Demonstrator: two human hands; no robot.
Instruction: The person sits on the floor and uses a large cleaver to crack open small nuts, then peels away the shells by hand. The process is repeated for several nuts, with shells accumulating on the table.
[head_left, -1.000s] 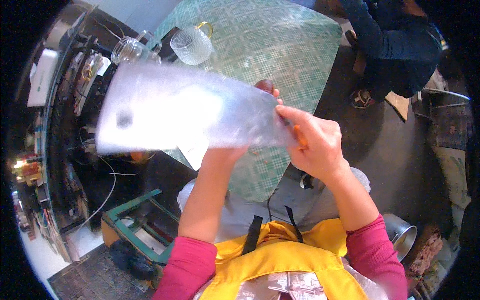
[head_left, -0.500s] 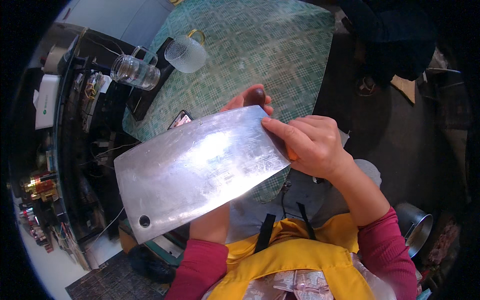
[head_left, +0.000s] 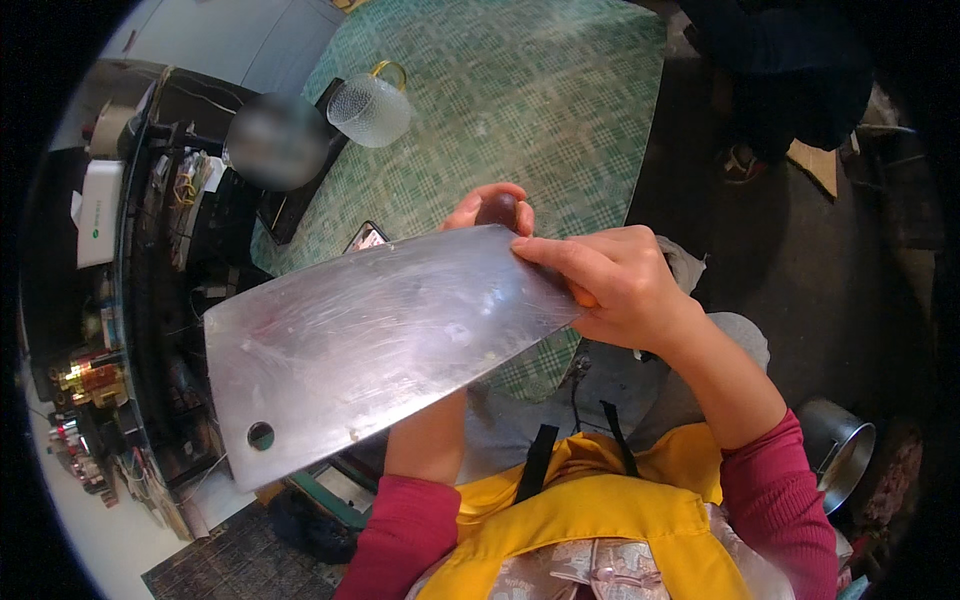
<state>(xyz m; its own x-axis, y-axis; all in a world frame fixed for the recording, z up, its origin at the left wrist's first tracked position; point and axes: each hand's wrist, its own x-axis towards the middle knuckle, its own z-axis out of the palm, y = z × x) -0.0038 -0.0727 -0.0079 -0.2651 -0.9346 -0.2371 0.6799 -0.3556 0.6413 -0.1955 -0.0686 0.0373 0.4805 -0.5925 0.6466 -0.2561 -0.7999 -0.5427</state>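
My right hand (head_left: pixel 620 285) grips a large steel cleaver (head_left: pixel 370 345) by its orange handle, fingers pressed on the blade's top corner. The broad blade lies nearly flat across the middle of the view, with a hole near its lower left corner. My left hand (head_left: pixel 490 208) shows just above the blade's upper edge, holding a small dark round thing (head_left: pixel 497 210); most of this hand is hidden behind the blade. Both hands hover over the near edge of a table with a green patterned cloth (head_left: pixel 520 110).
A glass mug (head_left: pixel 372 108) with a yellow handle stands at the table's far left. A phone (head_left: pixel 366 237) lies near the table edge. Cluttered dark shelves (head_left: pixel 150 270) run along the left. A metal pot (head_left: pixel 835 450) sits on the floor at right. Another person (head_left: pixel 790 90) sits beyond the table.
The cleaver has tilted from held up flat to slanting down to the left and come closer. My left hand has come out above the blade with the dark round thing.
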